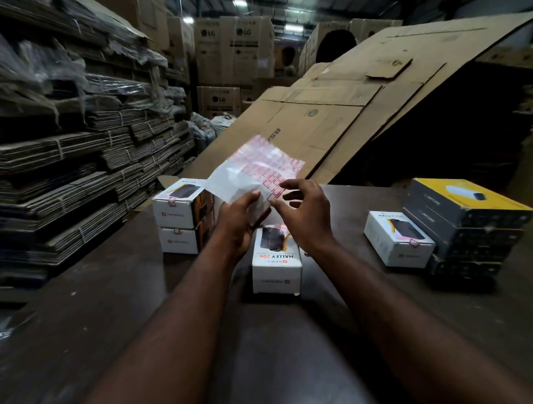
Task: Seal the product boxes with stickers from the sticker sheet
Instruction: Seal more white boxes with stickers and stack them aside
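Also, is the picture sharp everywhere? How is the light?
Head view: dim light, the dark brown tabletop nearly black; the translucent sheet of red-outlined stickers is motion-blurred at its top; the stacked flattened cardboard at left smears; ceiling lamps glare white.

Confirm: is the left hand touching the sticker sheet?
Touching. The head view shows the left hand holding the sheet up, with its thumb lying across the sheet's lower edge and no gap between them.
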`<state>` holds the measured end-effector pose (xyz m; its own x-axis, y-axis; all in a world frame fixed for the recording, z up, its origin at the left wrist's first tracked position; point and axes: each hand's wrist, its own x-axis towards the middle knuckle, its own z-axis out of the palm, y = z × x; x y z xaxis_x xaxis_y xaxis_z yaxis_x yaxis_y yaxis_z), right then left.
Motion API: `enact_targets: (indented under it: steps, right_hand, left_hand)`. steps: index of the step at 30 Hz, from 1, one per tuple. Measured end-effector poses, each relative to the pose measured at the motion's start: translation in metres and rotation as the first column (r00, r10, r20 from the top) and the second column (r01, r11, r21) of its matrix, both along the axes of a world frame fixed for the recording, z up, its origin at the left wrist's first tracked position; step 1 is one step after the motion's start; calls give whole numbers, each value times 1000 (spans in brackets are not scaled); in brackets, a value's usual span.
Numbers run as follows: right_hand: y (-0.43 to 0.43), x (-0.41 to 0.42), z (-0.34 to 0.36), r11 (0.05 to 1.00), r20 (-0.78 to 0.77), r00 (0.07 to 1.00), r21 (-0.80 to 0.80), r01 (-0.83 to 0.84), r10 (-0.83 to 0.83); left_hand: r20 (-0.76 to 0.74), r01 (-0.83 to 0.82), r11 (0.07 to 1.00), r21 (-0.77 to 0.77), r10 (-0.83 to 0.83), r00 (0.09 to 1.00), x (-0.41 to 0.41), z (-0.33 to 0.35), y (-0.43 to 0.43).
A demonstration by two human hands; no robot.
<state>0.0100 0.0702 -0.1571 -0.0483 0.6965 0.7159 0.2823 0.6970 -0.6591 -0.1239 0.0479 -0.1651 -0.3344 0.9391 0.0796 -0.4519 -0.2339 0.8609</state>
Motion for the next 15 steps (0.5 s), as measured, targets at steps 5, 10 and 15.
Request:
enact_targets:
  steps: [5, 10, 15]
  right_hand:
    - [-1, -1, -3, 995, 103, 993, 93, 48, -57]
    - [-4, -1, -3, 991, 119, 991, 124, 47, -62]
    - [-4, 1, -3, 993, 155, 985, 107, 53, -70]
  left_hand:
    - [-97, -79, 997, -25, 77, 992, 4, 1, -2]
    - [-249, -216, 974, -65, 194, 949, 3, -5, 2]
    - [-349, -250, 967, -44, 219, 911, 2, -4, -2]
